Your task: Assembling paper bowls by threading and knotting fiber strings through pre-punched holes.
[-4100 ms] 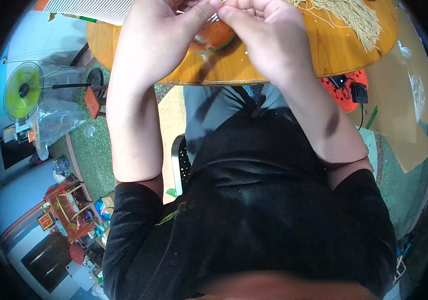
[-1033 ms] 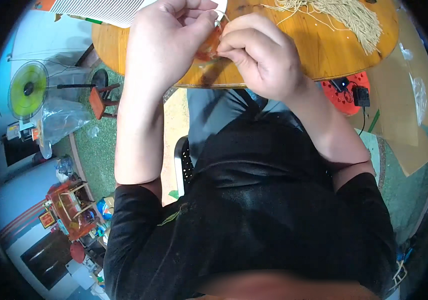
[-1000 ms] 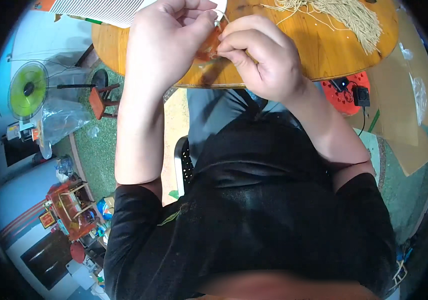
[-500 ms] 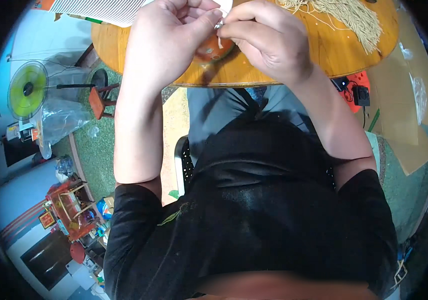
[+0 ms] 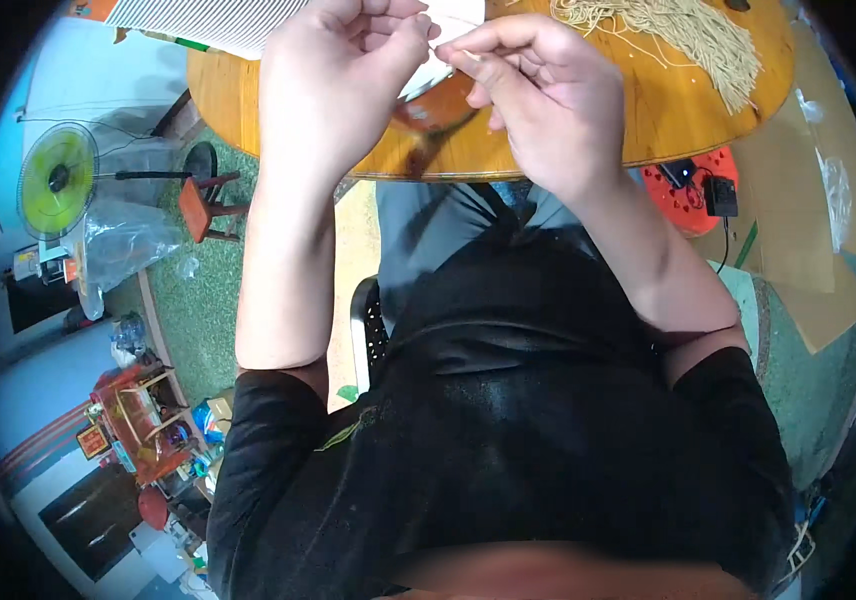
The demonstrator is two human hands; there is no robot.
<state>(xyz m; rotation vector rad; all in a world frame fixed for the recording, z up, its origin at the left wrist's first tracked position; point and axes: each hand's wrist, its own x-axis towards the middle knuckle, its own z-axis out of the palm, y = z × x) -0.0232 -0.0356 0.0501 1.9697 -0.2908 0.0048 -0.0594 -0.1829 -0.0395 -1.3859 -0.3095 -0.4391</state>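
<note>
Above the near edge of the round wooden table, my two hands meet with their fingertips almost touching. My left hand point(image 5: 353, 70) is closed in a pinch; what it holds is too small to make out. Thumb and forefinger of my right hand point(image 5: 563, 105) are pressed together on a thin pale strand point(image 5: 474, 57), and its other fingers curl loosely. Behind and below the fingertips lies a white sheet or cloth point(image 5: 460, 12), partly covered by my hands. A dark reddish round thing point(image 5: 433, 105) shows beneath them at the table's edge.
A bundle of beige yarn point(image 5: 703, 50) lies at the table's point(image 5: 648, 125) right, loose strands trailing. A white ridged sheet point(image 5: 213, 22) sits at the far left. Right of my legs, a red stool point(image 5: 683, 205) carries black adapters. A green fan point(image 5: 58, 180) stands at left.
My right hand has turned and opened out slightly, its thumb now lying along the strand. The strand end that hung below the fingertips no longer hangs there. More of the white sheet shows.
</note>
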